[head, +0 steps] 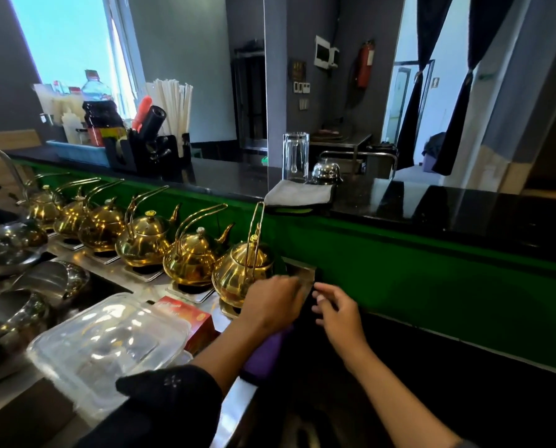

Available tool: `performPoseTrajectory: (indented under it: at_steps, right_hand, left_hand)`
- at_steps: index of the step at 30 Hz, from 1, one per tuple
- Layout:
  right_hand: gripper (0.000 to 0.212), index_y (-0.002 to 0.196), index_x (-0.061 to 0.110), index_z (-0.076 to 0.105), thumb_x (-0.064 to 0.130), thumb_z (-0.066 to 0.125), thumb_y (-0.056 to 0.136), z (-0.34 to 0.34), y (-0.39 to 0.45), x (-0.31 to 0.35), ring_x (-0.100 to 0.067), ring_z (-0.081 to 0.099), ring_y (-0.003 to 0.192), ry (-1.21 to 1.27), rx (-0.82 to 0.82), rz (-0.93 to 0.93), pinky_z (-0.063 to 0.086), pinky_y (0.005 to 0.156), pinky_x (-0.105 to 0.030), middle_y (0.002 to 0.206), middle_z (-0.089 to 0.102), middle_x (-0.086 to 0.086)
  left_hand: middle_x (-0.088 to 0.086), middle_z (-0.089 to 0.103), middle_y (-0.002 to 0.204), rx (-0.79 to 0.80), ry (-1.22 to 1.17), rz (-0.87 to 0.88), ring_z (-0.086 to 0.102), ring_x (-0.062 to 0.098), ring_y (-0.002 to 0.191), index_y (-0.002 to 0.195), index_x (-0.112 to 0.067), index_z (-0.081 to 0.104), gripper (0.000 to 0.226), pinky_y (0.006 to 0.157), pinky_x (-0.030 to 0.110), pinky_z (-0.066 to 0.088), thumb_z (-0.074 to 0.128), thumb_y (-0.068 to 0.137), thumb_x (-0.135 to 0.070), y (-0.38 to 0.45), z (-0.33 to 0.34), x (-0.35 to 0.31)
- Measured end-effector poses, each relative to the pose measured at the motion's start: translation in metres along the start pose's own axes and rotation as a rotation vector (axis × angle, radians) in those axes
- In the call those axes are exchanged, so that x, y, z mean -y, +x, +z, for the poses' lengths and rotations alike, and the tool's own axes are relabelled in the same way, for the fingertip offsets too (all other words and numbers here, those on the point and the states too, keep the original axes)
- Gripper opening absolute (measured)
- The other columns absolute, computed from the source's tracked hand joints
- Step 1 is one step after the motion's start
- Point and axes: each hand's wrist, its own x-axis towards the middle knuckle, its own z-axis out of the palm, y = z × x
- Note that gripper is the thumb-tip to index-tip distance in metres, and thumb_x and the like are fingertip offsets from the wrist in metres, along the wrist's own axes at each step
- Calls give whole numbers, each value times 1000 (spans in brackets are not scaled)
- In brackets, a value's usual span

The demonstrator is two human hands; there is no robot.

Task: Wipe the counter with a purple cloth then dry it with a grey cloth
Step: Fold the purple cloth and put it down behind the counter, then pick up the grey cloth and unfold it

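- Down at the steel counter (238, 402), the left hand (272, 302) is lying over the purple cloth (265, 352); its grip cannot be told.
- The right hand (339, 310) is hovering, fingers loosely curled, holding nothing.
- The grey cloth (297, 193) is sitting on the black ledge (448, 215) above gold teapots (192, 255).

Six golden teapots (242, 270) in a row, one purple cloth (265, 354), one grey cloth (297, 193), one upturned glass mug (295, 156), one red box (191, 320), one clear plastic lid (108, 347), two hands (275, 302)
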Motion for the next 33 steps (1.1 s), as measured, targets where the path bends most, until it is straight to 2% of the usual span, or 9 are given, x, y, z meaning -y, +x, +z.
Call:
performPoseTrajectory:
  at_steps: [3, 9, 12, 15, 17, 19, 25, 28, 33]
  right_hand:
    - [27, 88, 29, 65, 8, 49, 97, -9, 33, 44, -10, 67, 65, -58, 21, -108, 51, 56, -28, 97, 72, -7]
    - [17, 93, 24, 68, 14, 54, 95, -17, 81, 128, -2, 63, 66, -358, 2, -470, 51, 60, -21, 84, 70, 7]
    - [17, 107, 22, 64, 21, 55, 93, -14, 107, 146, -11, 59, 94, -622, 2, -616, 50, 81, -29, 104, 65, 5]
    - [52, 140, 23, 41, 36, 56, 92, -12, 136, 148, -22, 34, 135, -1038, 135, -539, 30, 109, -41, 146, 39, -3]
    - [74, 152, 24, 18, 44, 56, 92, -12, 151, 145, -21, 13, 147, -1155, 218, -421, 14, 117, -45, 161, 14, -2]
    - [79, 154, 27, 11, 47, 55, 92, -11, 161, 138, -20, 5, 149, -1241, 257, -395, 5, 117, -49, 162, 7, 1]
    - [59, 141, 32, 42, 22, 63, 87, -13, 159, 125, -16, 34, 138, -1188, 72, -557, 14, 117, -49, 144, 47, 7]
    - [43, 124, 31, 58, 12, 62, 85, -24, 150, 134, -19, 48, 124, -1176, 8, -637, 19, 113, -42, 123, 63, 4]
    - [34, 103, 42, 65, 12, 60, 86, -64, 134, 160, -25, 55, 102, -986, 45, -582, 38, 96, -39, 102, 64, -3]
  left_hand:
    - [1, 68, 77, -124, -23, 30, 65, 23, 67, 88, -21, 62, 30, 63, 35, 55, 41, 94, -41, 47, -36, -1]
    - [-1, 68, 93, -43, -293, 49, 63, 10, 81, 100, -18, 66, 23, 78, 32, 55, 49, 95, -33, 134, -90, 15]
    - [3, 65, 116, 65, -333, 22, 61, 17, 106, 118, -18, 59, 30, 93, 38, 50, 51, 94, -34, 167, -94, 33]
    - [8, 48, 140, 222, -203, 14, 47, 25, 125, 140, -17, 41, 53, 105, 41, 39, 51, 93, -38, 187, -90, 51]
    - [8, 43, 143, 345, -189, -1, 45, 26, 127, 144, -19, 35, 64, 107, 42, 38, 56, 89, -45, 190, -85, 59]
    - [7, 46, 140, 411, -136, 31, 48, 23, 123, 142, -18, 37, 68, 104, 41, 41, 61, 85, -46, 190, -77, 61]
    - [1, 48, 135, 214, 172, 157, 50, 23, 120, 138, -22, 38, 65, 91, 40, 50, 69, 81, -29, 181, -63, 59]
    - [0, 56, 122, 126, 128, 209, 58, 21, 107, 129, -22, 47, 43, 77, 32, 51, 60, 88, -21, 172, -66, 52]
    - [-1, 61, 119, 230, -164, 184, 61, 15, 101, 125, -26, 54, 37, 88, 37, 54, 62, 88, -30, 160, -87, 29]
